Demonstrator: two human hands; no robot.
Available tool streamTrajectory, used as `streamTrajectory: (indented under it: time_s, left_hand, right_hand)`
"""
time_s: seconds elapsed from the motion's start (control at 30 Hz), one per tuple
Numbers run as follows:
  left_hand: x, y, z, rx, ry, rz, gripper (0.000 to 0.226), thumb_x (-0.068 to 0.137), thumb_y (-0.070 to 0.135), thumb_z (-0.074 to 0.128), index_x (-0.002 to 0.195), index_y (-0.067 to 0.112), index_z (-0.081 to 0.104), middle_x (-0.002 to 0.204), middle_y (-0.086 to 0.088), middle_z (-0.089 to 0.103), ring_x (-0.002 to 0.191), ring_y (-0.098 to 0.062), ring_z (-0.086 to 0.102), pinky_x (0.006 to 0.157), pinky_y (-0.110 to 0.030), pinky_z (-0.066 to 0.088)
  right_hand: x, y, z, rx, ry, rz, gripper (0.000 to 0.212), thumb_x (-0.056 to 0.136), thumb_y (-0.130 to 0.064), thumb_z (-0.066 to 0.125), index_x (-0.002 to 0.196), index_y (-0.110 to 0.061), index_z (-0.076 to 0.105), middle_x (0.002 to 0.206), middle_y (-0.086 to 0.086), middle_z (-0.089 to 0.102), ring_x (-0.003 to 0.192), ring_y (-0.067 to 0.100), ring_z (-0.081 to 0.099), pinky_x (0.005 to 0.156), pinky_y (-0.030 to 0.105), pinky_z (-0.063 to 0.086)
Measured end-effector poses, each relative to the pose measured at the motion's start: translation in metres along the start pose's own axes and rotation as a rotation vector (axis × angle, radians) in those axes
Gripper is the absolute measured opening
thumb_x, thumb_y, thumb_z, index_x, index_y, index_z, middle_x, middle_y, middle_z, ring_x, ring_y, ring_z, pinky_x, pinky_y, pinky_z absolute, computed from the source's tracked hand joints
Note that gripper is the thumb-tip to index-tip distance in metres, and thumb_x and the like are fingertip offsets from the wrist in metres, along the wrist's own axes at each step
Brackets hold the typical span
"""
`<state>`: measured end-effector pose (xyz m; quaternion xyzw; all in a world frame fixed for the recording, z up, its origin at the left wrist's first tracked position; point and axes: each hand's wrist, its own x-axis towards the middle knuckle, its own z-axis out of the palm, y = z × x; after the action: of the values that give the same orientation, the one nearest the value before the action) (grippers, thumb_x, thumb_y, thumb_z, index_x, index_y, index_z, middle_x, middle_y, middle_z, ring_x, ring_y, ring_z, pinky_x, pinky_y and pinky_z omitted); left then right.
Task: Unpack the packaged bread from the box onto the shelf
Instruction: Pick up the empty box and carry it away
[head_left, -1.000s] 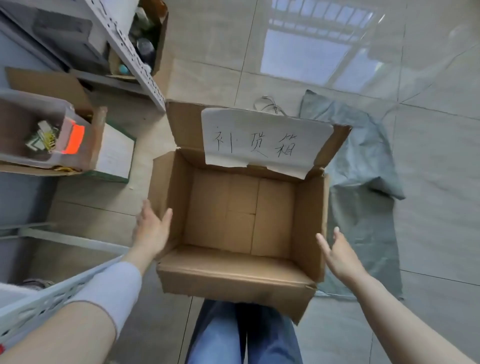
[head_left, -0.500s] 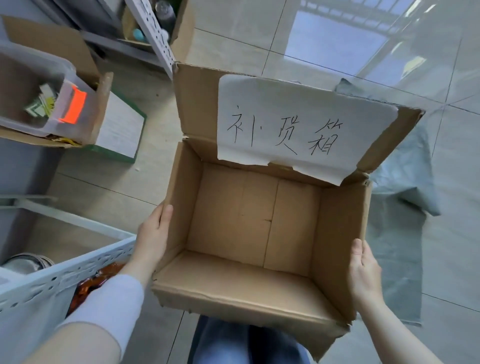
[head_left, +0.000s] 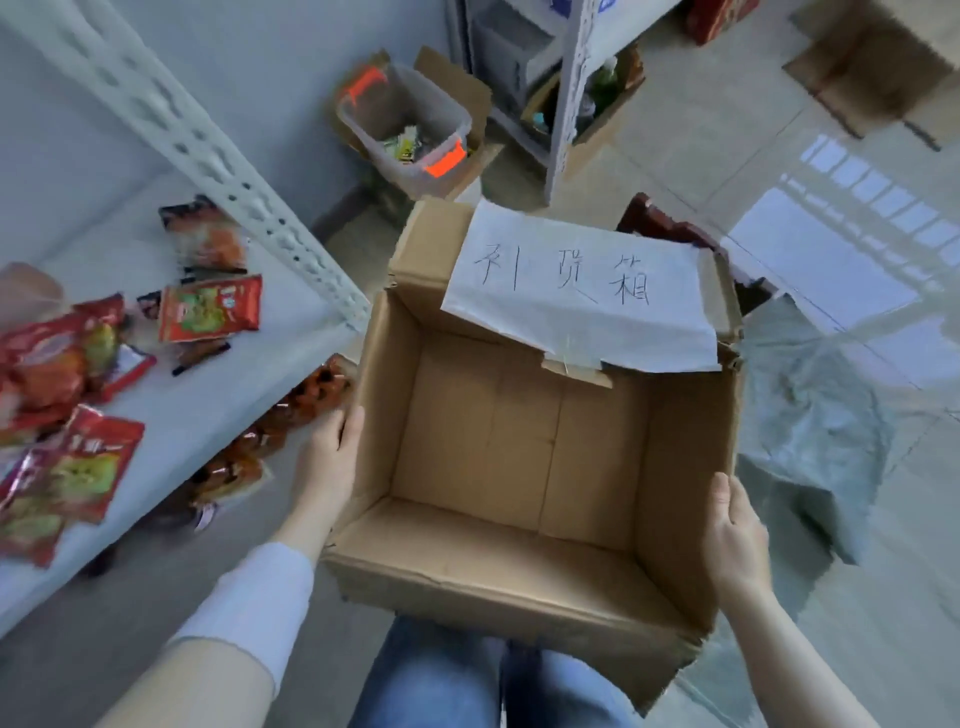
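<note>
Box held up between both hands, hands wide apart. Left hand flat against box's left wall. Right hand clamped on right wall, thumb at rim. Box inside shows bare cardboard only. Red packets lie on shelf left of box. Unpacking looks done; box likely to be set aside. Keep it level, squeeze evenly, steer clear of shelf edge close by left wall. Paper label droops over far flap.
</note>
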<state>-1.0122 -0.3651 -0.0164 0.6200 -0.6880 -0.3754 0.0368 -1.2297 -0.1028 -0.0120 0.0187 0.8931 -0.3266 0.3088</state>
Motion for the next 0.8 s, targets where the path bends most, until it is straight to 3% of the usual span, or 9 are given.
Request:
streamTrajectory:
  time_s: [0.13, 0.23, 0.3, 0.43, 0.63, 0.73, 0.8]
  left_hand:
    - [-0.078, -0.049, -0.064, -0.108, 0.127, -0.084, 0.041, 0.099, 0.032, 0.036, 0.129, 0.009, 0.054, 0.121, -0.02, 0.062, 0.111, -0.034, 0.055, 0.078, -0.026, 0.032]
    - [-0.133, -0.094, -0.11, -0.151, 0.23, -0.165, 0.042, 0.099, 0.033, 0.035, 0.127, 0.009, 0.055, 0.116, -0.024, 0.063, 0.106, -0.039, 0.057, 0.076, -0.034, 0.037]
    - [-0.169, -0.129, -0.138, -0.212, 0.304, -0.258, 0.042, 0.099, 0.034, 0.036, 0.129, 0.011, 0.054, 0.12, -0.022, 0.063, 0.11, -0.038, 0.056, 0.082, -0.035, 0.041]
    - [-0.245, -0.208, -0.188, -0.32, 0.471, -0.43, 0.04, 0.099, 0.035, 0.037, 0.13, 0.016, 0.054, 0.124, -0.017, 0.062, 0.114, -0.035, 0.056, 0.086, -0.035, 0.041]
    - [-0.374, -0.355, -0.254, -0.544, 0.676, -0.65, 0.044, 0.099, 0.036, 0.036, 0.132, 0.012, 0.052, 0.132, -0.012, 0.058, 0.124, -0.03, 0.051, 0.104, -0.039, 0.038]
    - [-0.434, -0.419, -0.279, -0.569, 0.773, -0.757, 0.045, 0.1, 0.036, 0.031, 0.133, 0.011, 0.05, 0.133, -0.012, 0.056, 0.124, -0.03, 0.049, 0.101, -0.037, 0.036]
    - [-0.469, -0.455, -0.295, -0.593, 0.868, -0.833, 0.044, 0.1, 0.034, 0.032, 0.132, 0.01, 0.05, 0.132, -0.013, 0.056, 0.123, -0.031, 0.048, 0.099, -0.036, 0.035]
  right_hand:
    - [-0.062, -0.021, -0.004, -0.098, -0.067, -0.135, 0.051, 0.1, -0.037, 0.025, 0.141, -0.009, 0.036, 0.145, 0.016, 0.04, 0.135, 0.033, 0.034, 0.111, 0.041, 0.025]
    - [-0.108, -0.04, 0.012, -0.213, -0.141, -0.259, 0.054, 0.099, -0.041, 0.023, 0.141, -0.009, 0.036, 0.143, 0.019, 0.042, 0.132, 0.037, 0.037, 0.109, 0.046, 0.027]
    - [-0.142, -0.052, 0.029, -0.284, -0.199, -0.353, 0.052, 0.099, -0.041, 0.022, 0.138, -0.01, 0.037, 0.138, 0.021, 0.046, 0.128, 0.04, 0.041, 0.105, 0.048, 0.031]
    - [-0.219, -0.073, 0.084, -0.392, -0.327, -0.539, 0.046, 0.099, -0.038, 0.025, 0.131, -0.008, 0.039, 0.125, 0.026, 0.053, 0.113, 0.043, 0.049, 0.092, 0.045, 0.037]
    - [-0.366, -0.072, 0.2, -0.541, -0.553, -0.779, 0.041, 0.1, -0.03, 0.027, 0.122, 0.0, 0.042, 0.115, 0.029, 0.053, 0.102, 0.042, 0.05, 0.079, 0.039, 0.032]
    - [-0.445, -0.061, 0.267, -0.606, -0.646, -0.913, 0.046, 0.1, -0.031, 0.026, 0.129, 0.002, 0.039, 0.119, 0.023, 0.052, 0.117, 0.043, 0.047, 0.088, 0.042, 0.034]
    - [-0.501, -0.054, 0.309, -0.662, -0.718, -0.977, 0.049, 0.1, -0.033, 0.025, 0.138, -0.001, 0.033, 0.134, 0.025, 0.045, 0.126, 0.041, 0.041, 0.1, 0.044, 0.032]
